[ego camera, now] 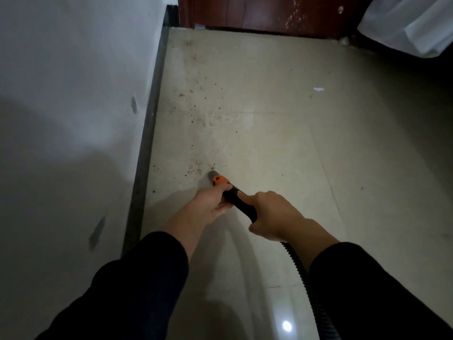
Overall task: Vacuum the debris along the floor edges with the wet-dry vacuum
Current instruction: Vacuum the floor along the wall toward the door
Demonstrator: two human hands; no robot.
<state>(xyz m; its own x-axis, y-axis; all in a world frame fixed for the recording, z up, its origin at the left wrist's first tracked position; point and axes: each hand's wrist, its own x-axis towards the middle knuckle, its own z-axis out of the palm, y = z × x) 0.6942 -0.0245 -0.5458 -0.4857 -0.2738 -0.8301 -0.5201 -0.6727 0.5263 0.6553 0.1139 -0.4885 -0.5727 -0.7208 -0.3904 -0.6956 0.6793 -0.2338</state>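
Head view of vacuuming along a floor edge. Left hand [210, 202] clamped round the nozzle [217, 179] just behind its orange collar. Right hand [274, 217] wrapped round the black handle [241, 202] further back, index finger laid along it. Hands close together, not touching. Grey nozzle tip down at the floor [282, 143], at the near end of a trail of dark debris [196, 168] running up toward the door [257, 13]. Tip out from the baseboard [147, 143], not against it. Ribbed hose [301, 271] trailing back under the right sleeve and out of frame. White scrap [318, 89] lying well apart, out on the open floor.

Likely faults from here:
- A missed strip against the baseboard, caused by keeping the tip on its present line out from the wall. A few specks [154, 191] sit right at that edge.
- Grit scattered ahead rather than drawn in, caused by pushing too fast or lifting the tip.
- A jerked or stalled stroke, caused by the hose running short or snagging behind.

Contact between tip and floor not certain in this light.
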